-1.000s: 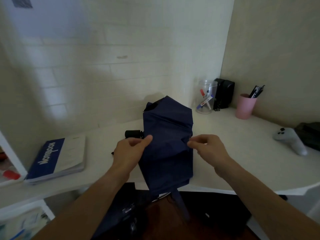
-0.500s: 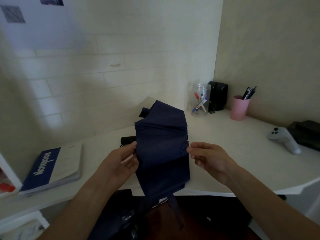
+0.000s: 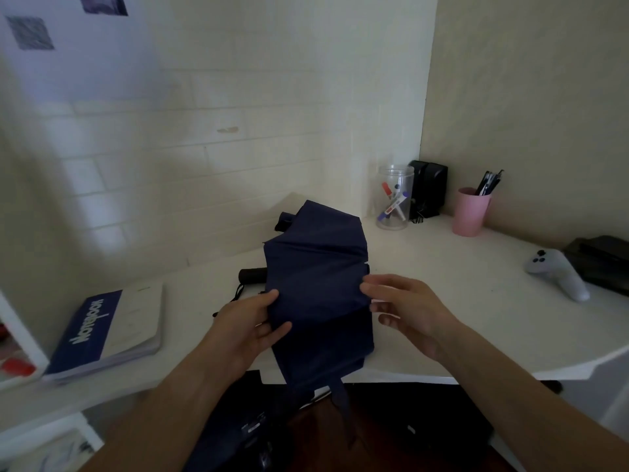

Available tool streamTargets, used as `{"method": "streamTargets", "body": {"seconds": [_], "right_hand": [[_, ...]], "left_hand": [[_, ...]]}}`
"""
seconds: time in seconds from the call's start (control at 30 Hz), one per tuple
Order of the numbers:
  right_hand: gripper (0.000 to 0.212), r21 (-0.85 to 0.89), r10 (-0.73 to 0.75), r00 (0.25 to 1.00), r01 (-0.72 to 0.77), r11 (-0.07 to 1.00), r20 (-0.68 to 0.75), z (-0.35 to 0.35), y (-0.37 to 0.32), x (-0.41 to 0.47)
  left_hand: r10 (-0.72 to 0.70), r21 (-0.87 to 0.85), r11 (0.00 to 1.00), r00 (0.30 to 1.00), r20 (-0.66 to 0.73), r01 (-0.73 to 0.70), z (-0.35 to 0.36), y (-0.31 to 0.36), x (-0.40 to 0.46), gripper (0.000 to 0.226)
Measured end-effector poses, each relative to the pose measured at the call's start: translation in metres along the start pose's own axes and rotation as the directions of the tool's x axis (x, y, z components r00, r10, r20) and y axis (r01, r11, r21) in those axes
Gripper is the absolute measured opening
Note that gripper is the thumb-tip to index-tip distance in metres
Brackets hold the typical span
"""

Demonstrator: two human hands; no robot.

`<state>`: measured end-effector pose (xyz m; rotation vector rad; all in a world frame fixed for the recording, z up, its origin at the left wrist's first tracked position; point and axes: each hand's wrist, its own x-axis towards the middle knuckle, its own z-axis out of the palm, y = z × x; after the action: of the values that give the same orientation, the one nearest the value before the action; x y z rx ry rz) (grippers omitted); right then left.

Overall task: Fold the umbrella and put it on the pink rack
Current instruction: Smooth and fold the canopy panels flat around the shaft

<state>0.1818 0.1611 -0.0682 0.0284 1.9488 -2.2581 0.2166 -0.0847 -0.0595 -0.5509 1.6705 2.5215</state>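
Observation:
A navy blue umbrella (image 3: 318, 277), collapsed with loose cloth, stands tilted over the white desk (image 3: 442, 284) in front of me. Its black handle (image 3: 252, 275) sticks out to the left, and a closing strap hangs down below the desk edge. My left hand (image 3: 250, 323) grips the cloth's left edge, thumb on top. On the right edge, my right hand (image 3: 405, 306) pinches the cloth between thumb and fingers. No pink rack is in view.
A blue and white notebook (image 3: 109, 330) lies at the left. At the back right stand a clear jar of markers (image 3: 394, 199), black speakers (image 3: 429, 189) and a pink pen cup (image 3: 471, 211). A grey controller (image 3: 558, 272) lies far right.
The view has tilted up a little. My left hand has slid lower along the cloth's left edge and closed around it. My right hand stays at the right edge.

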Motion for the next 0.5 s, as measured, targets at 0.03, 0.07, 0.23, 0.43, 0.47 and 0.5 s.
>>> {"method": "streamTargets", "body": {"seconds": [0.03,0.07,0.23,0.43,0.47,0.5], "right_hand": [[0.028,-0.037,-0.041,0.999,0.041,0.998,-0.012,0.002,-0.001,-0.001],[0.027,-0.072,-0.081,0.996,0.079,0.994,-0.027,0.002,-0.001,-0.001],[0.013,-0.206,-0.176,0.984,0.168,0.964,-0.021,-0.005,0.002,-0.002],[0.017,-0.545,-0.425,0.9,0.405,0.734,0.096,-0.017,0.009,-0.002],[0.025,-0.604,-0.527,0.835,0.503,0.618,0.156,-0.019,0.008,-0.002],[0.035,-0.656,-0.602,0.758,0.591,0.47,0.251,-0.02,0.007,-0.002]], "left_hand": [[0.003,0.006,1.0,1.0,0.002,-0.003,0.001,0.0,-0.001,0.021],[0.01,0.008,1.0,1.0,0.0,-0.01,0.001,0.0,-0.001,0.02],[0.035,0.028,0.999,0.999,-0.001,-0.035,-0.006,-0.002,0.001,0.021],[0.044,0.128,0.991,0.999,-0.023,-0.041,-0.013,-0.01,-0.005,0.022],[0.051,0.162,0.986,0.998,-0.026,-0.047,-0.014,-0.011,-0.005,0.023],[0.055,0.19,0.981,0.998,-0.027,-0.049,-0.015,-0.013,-0.006,0.023]]}}
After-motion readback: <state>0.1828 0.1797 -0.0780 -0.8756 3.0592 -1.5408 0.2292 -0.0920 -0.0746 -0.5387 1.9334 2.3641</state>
